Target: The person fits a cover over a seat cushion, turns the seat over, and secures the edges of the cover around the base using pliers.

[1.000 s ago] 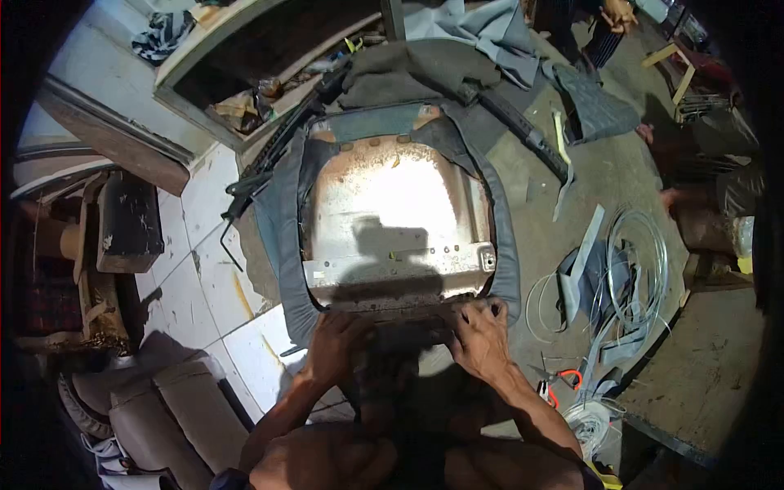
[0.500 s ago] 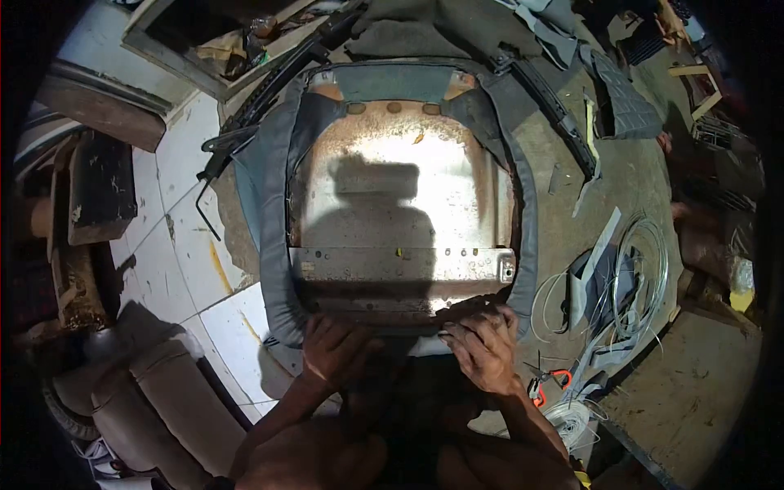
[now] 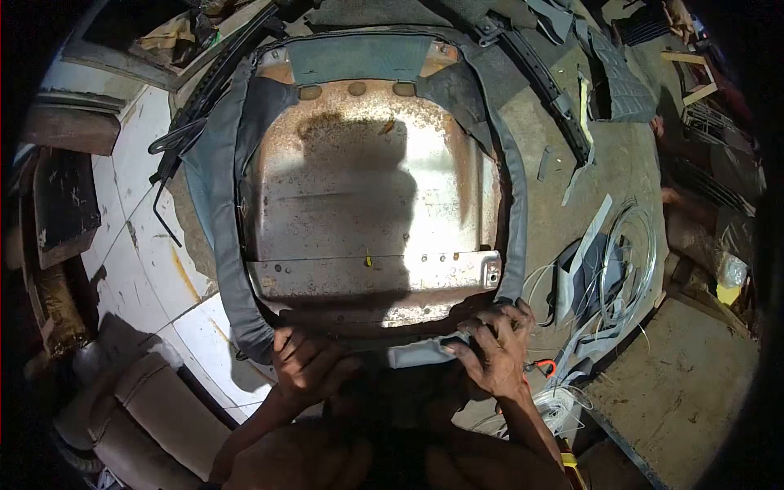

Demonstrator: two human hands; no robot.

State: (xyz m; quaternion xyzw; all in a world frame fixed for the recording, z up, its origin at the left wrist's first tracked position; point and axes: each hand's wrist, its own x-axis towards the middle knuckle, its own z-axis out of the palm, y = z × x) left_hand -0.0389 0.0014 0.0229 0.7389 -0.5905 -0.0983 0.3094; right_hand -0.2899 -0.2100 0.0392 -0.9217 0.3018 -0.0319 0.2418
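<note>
A: Where is the metal seat pan (image 3: 327, 220)?
B: In the middle of the floor (image 3: 531, 175), framed by a gray cover (image 3: 224, 204). Rust browns its far end, and a small yellow mark (image 3: 368, 261) shows on its near crossbar.

A: And the hands?
B: The left hand (image 3: 306, 363) has its fingers bent over the cover's near left corner, a closed grip on the edge. The right hand (image 3: 496, 351) grips the near right corner the same way, fingers curled over, thumb at a pale strip (image 3: 420, 353) on the near side.

A: What lies close around it?
B: One black rail (image 3: 208, 102) slants beside the far left corner, a bent rod (image 3: 166, 216) near its lower end. Another black rail (image 3: 539, 90) slants off the far right corner. Right of the cover there's a loose coil of clear wire (image 3: 652, 245), with an orange-handled tool (image 3: 541, 367) near the right hand.

A: Any containers?
B: At the floor's far left, an open compartment (image 3: 106, 61) has crumpled brown material (image 3: 167, 37) in it. Toward the right edge sits a clear plastic wrapping (image 3: 732, 269) with something yellow (image 3: 729, 296) at its lower end.

A: Farther left?
B: White tiles (image 3: 147, 245), then a tan padded cushion (image 3: 171, 408) in the near left corner.
</note>
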